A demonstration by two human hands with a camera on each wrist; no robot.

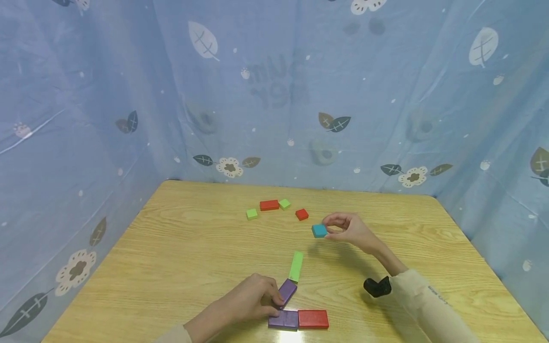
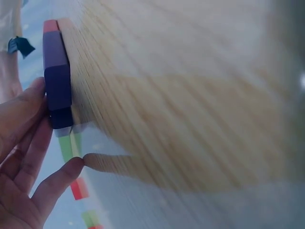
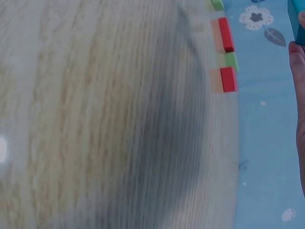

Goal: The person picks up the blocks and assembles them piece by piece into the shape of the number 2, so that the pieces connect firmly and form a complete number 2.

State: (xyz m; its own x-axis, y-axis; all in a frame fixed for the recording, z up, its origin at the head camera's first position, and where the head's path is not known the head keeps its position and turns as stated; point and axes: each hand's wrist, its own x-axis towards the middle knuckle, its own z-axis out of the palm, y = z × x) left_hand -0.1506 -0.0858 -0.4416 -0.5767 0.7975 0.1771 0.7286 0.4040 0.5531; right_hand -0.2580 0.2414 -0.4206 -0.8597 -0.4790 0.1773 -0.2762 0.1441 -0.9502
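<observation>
My right hand (image 1: 352, 233) pinches a small blue block (image 1: 319, 231) above the table; in the right wrist view, the blue block (image 3: 298, 21) shows at the top right corner. My left hand (image 1: 250, 297) touches the purple blocks near the front. One purple block (image 1: 288, 289) lies slanted, while another purple block (image 1: 284, 320) lies end to end with a red block (image 1: 313, 319). A long green block (image 1: 296, 267) extends from the slanted one's far end. In the left wrist view, fingertips (image 2: 35, 88) touch the purple side and another finger reaches the tabletop.
Toward the back lie a red block (image 1: 269, 205), two small green blocks (image 1: 251, 214) and a small red block (image 1: 302, 214). A black object (image 1: 377, 287) shows by the right wrist. A blue patterned curtain (image 1: 274, 95) hangs behind the wooden table (image 1: 193, 238).
</observation>
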